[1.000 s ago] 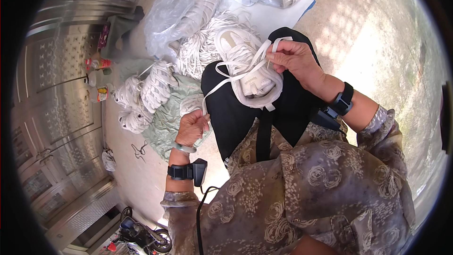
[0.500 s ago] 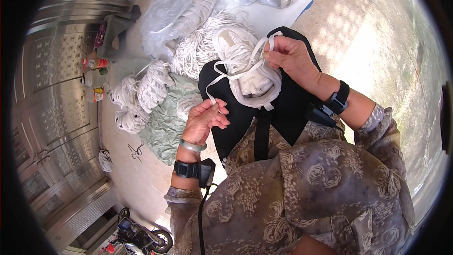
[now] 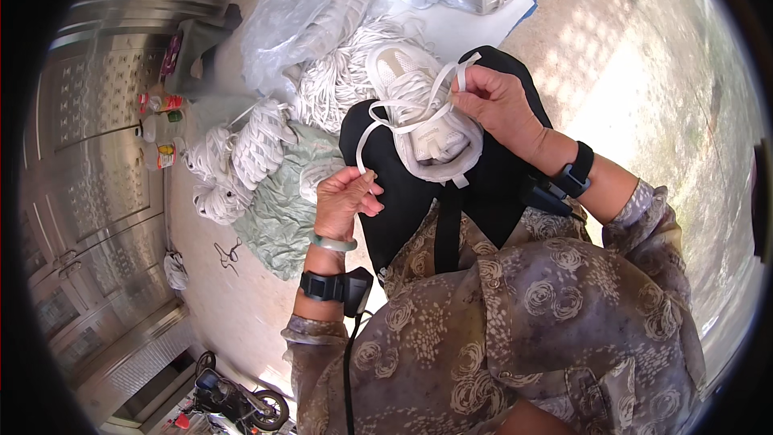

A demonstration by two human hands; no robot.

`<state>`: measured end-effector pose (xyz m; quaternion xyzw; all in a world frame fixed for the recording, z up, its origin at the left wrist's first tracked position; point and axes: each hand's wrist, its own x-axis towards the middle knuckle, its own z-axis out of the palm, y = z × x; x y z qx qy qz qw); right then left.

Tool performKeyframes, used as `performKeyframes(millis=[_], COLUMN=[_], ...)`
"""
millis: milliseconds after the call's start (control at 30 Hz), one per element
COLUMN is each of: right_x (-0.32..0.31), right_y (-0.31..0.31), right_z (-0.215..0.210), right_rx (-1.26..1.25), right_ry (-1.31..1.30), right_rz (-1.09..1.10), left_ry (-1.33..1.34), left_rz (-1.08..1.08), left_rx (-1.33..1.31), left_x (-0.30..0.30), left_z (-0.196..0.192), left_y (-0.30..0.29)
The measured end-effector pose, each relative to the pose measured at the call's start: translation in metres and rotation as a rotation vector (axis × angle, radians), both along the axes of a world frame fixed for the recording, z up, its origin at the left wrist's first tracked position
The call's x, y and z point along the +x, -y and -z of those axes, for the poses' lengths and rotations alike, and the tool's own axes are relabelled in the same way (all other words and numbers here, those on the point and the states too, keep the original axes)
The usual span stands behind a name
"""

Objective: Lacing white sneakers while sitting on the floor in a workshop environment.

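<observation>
Here's the white shoe [image 3: 439,145], resting on the black lap covering [image 3: 382,221] between the two grips, its toe pointing away from the body and its opening toward it. A pale lace [image 3: 361,149] runs from the left pinch up to the shoe, crosses over it in loose bends and reaches the right pinch, and as I judge it, handling this well means drawing both sides evenly and gently, keeping the strand flat and free of twists, and watching that loose crossing above the opening. Now the grips themselves: the left hand [image 3: 346,197], below and left of the shoe, has thumb and forefinger closed on the strand, the other fingers loosely bent with nothing visible in them. Up at the shoe's right side, the right hand [image 3: 493,106] pinches narrowly too, fingers curled, a short length of lace standing up beyond its fingertips; whether it has one layer or two, I can't tell. Beyond the left grip lies a heap of white laces [image 3: 326,95], and left of that grip spreads a crumpled green sheet [image 3: 278,229].
</observation>
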<state>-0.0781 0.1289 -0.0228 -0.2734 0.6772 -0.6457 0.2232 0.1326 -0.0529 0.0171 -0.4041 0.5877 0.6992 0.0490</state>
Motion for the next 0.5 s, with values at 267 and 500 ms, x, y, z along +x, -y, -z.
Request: performKeyframes(millis=[267, 500], right_x=[0.005, 0.004], right_y=[0.000, -0.004], right_z=[0.002, -0.022], right_rx=[0.079, 0.234], right_ry=[-0.048, -0.002], right_rz=[-0.039, -0.136], left_ry=[-0.341, -0.395], left_rz=[-0.408, -0.319], left_rx=[0.084, 0.008], left_x=[-0.021, -0.042], left_z=[0.000, 0.011], left_y=[-0.004, -0.027])
